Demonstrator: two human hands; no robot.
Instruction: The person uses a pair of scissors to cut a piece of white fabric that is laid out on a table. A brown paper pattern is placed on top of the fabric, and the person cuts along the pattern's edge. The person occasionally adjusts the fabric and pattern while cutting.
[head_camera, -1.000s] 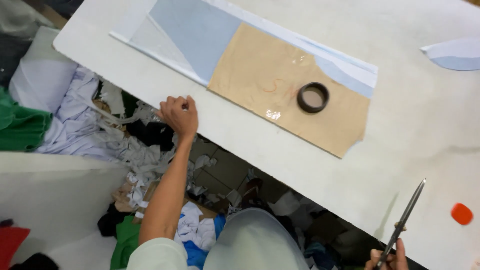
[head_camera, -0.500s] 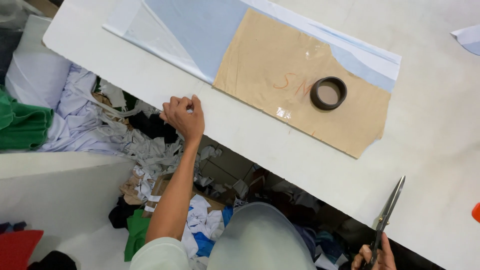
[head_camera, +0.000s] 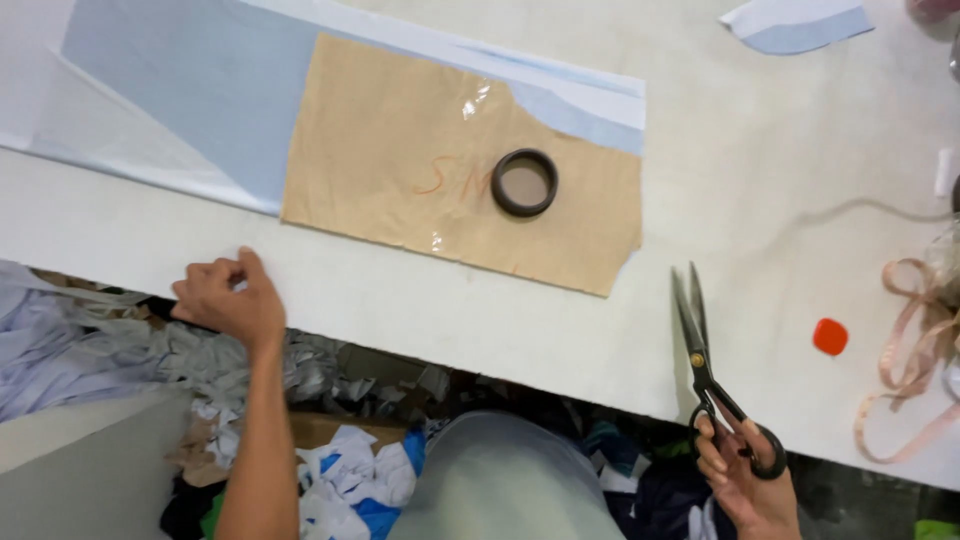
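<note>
My left hand (head_camera: 225, 300) rests curled on the near edge of the white table (head_camera: 420, 300), below a brown paper pattern (head_camera: 440, 170) that lies on light blue fabric (head_camera: 190, 90). A black ring (head_camera: 524, 182) sits on the pattern. My right hand (head_camera: 745, 475) holds black scissors (head_camera: 700, 350) by the handles, blades closed and pointing away over the table's edge.
A small red-orange piece (head_camera: 830, 336) and a pink measuring tape (head_camera: 915, 350) lie at the right. Another fabric piece (head_camera: 795, 25) is at the far right top. Fabric scraps (head_camera: 110, 340) are heaped below the table edge.
The view has shifted right and closer to the table. My right hand has brought the scissors up over the table edge. My left hand stays at the edge.
</note>
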